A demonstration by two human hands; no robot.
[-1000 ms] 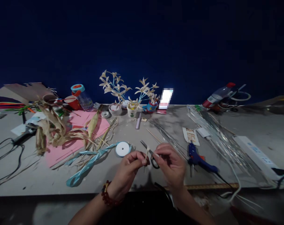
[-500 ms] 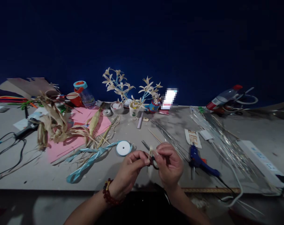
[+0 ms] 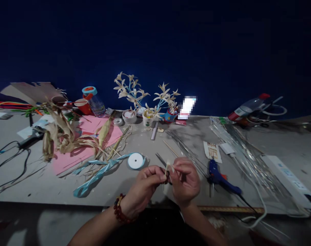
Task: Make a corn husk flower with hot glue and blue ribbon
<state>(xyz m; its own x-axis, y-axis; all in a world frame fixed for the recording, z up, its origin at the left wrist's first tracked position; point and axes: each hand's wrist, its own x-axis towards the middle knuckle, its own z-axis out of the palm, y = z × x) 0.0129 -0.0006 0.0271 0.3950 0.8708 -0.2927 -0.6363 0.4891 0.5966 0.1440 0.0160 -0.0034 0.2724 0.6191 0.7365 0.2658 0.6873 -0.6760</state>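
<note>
A small pale strip [image 3: 168, 166], which looks like corn husk, is pinched between my two hands above the front of the table. My left hand [image 3: 147, 182] is closed, thumb and forefinger on the strip's lower part. Fingertips of my right hand [image 3: 185, 179] close on its upper right side. Just behind lie scissors [image 3: 160, 158] with their blades pointing away to the left; my fingers hide most of the handles. A white spool of blue ribbon [image 3: 135, 161] rests to the left of my hands. On the right is a blue glue gun [image 3: 218, 176].
Dried corn husks [image 3: 65, 136] lie over pink paper [image 3: 62, 160] on the left. Husk flowers [image 3: 131, 89] stand in small pots at the back. Wires [image 3: 183, 147], a power strip [image 3: 286, 179] and a bottle [image 3: 247, 108] are on the right.
My hands shift slightly, and the pale strip now stands more upright between my fingertips. The scissors' handle loop is more covered than before. The view has moved a little.
</note>
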